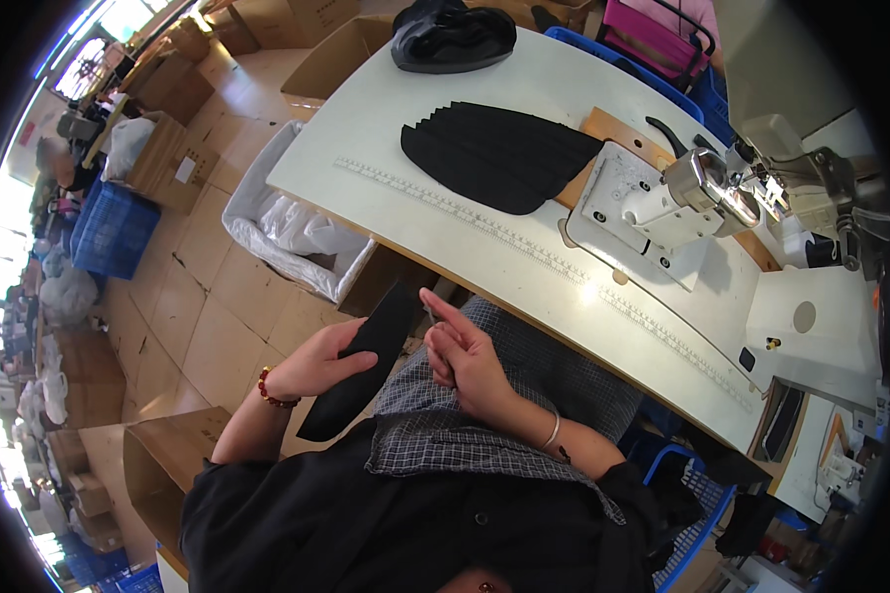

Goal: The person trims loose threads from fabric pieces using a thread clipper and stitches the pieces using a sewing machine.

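Over my lap, my left hand (318, 368) grips a long flat black piece (351, 395), its thumb lying across the front. The piece hangs tilted, its upper end close to my right hand (468, 368). That hand has its forefinger stretched out and the other fingers curled in. A thin greyish sliver shows by the forefinger, too small to name. On the white table lies a fanned stack of black pieces (504, 158), its left edge stepped. The stack's right end reaches the sewing machine (692, 198).
A printed measuring scale (485, 222) runs along the white table (366, 128). A bulky black object (453, 38) sits at the far edge. Left of the table stands a white-lined bin (257, 212). Cardboard boxes (173, 445) and a blue crate (114, 227) stand further left; a blue basket (697, 534) is lower right.
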A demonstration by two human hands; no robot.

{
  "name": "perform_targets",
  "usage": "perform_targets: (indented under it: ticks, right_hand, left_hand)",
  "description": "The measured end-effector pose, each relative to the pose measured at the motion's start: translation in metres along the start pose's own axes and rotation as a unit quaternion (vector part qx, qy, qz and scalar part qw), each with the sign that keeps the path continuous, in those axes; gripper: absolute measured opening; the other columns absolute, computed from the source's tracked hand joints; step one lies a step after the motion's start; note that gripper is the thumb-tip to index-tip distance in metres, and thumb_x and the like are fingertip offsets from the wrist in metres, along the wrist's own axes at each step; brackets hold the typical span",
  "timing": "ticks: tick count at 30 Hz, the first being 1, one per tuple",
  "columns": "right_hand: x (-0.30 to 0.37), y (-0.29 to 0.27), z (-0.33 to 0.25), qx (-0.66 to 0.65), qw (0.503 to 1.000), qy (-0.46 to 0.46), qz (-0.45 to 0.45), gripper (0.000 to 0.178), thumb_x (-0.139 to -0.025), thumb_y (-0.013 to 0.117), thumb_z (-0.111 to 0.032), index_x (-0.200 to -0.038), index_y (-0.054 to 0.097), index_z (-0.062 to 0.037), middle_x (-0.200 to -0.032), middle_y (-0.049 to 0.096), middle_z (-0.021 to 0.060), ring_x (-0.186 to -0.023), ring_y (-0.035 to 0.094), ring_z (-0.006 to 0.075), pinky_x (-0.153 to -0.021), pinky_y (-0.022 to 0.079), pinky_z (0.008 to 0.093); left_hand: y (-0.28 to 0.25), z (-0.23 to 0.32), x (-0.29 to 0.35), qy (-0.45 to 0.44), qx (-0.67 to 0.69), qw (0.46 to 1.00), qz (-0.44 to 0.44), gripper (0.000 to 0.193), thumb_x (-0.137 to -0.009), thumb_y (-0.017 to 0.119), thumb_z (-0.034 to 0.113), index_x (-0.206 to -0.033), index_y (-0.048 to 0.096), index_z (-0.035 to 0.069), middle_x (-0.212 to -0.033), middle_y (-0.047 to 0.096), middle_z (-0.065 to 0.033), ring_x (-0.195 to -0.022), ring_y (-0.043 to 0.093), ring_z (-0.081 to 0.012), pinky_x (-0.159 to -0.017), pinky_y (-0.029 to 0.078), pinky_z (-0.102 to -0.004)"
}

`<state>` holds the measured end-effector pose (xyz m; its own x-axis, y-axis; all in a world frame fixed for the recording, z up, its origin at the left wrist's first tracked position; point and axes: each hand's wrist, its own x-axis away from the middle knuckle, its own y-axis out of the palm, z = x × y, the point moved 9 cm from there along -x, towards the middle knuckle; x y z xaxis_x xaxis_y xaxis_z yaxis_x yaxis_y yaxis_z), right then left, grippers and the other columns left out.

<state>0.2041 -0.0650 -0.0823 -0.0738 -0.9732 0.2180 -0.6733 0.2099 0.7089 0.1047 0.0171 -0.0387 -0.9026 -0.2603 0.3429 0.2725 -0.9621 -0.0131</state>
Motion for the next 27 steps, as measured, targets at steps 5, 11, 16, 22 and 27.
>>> perform_targets:
  ticks: [5,11,16,22,27]
  right_hand:
    - [0.001,0.006,0.003,0.030,0.999,0.019,-0.023,0.055,-0.096,0.049,-0.007,-0.146,0.030,-0.0163,-0.075,0.042,-0.0027,-0.056,0.037,0.0038,-0.047,0.031,0.0179]
    - [0.003,0.010,-0.005,0.037,0.999,0.009,-0.027,0.053,-0.096,0.050,-0.008,-0.145,0.033,-0.0154,-0.074,0.040,-0.0031,-0.056,0.037,0.0035,-0.047,0.032,0.0175]
    - [0.001,0.001,-0.004,0.057,0.998,0.015,0.004,0.049,-0.096,0.050,-0.009,-0.143,0.037,-0.0157,-0.074,0.041,-0.0032,-0.056,0.037,0.0033,-0.047,0.032,0.0171]
    - [-0.002,-0.006,-0.003,0.069,0.997,0.016,0.006,0.049,-0.096,0.050,-0.010,-0.143,0.037,-0.0160,-0.074,0.041,-0.0038,-0.055,0.036,0.0029,-0.047,0.032,0.0162]
    - [0.001,0.006,-0.003,0.075,0.997,0.023,-0.029,0.050,-0.096,0.050,-0.008,-0.143,0.036,-0.0152,-0.074,0.040,-0.0039,-0.055,0.036,0.0028,-0.046,0.031,0.0166]
  left_hand:
    - [-0.005,-0.004,0.003,-0.018,0.002,1.000,-0.002,0.040,-0.092,0.055,0.006,-0.129,0.045,-0.004,-0.108,0.059,-0.0027,-0.095,0.051,-0.0059,-0.084,0.045,-0.0235]
    - [-0.011,-0.005,0.008,-0.035,-0.037,0.998,-0.032,0.040,-0.092,0.056,0.008,-0.129,0.046,-0.002,-0.099,0.061,-0.0026,-0.087,0.053,-0.0060,-0.077,0.047,-0.0239]
    - [-0.009,-0.012,0.010,-0.036,-0.083,0.993,-0.077,0.038,-0.092,0.057,0.011,-0.126,0.048,-0.002,-0.096,0.062,-0.0037,-0.085,0.054,-0.0061,-0.074,0.047,-0.0243]
    - [-0.004,0.004,0.008,0.004,-0.125,0.989,-0.081,0.035,-0.092,0.057,0.014,-0.122,0.050,-0.002,-0.095,0.063,-0.0051,-0.084,0.054,-0.0088,-0.076,0.046,-0.0257]
    - [-0.004,-0.005,0.010,-0.042,-0.112,0.988,-0.100,0.036,-0.092,0.057,0.014,-0.124,0.049,-0.002,-0.098,0.063,-0.0072,-0.088,0.054,-0.0105,-0.079,0.046,-0.0272]
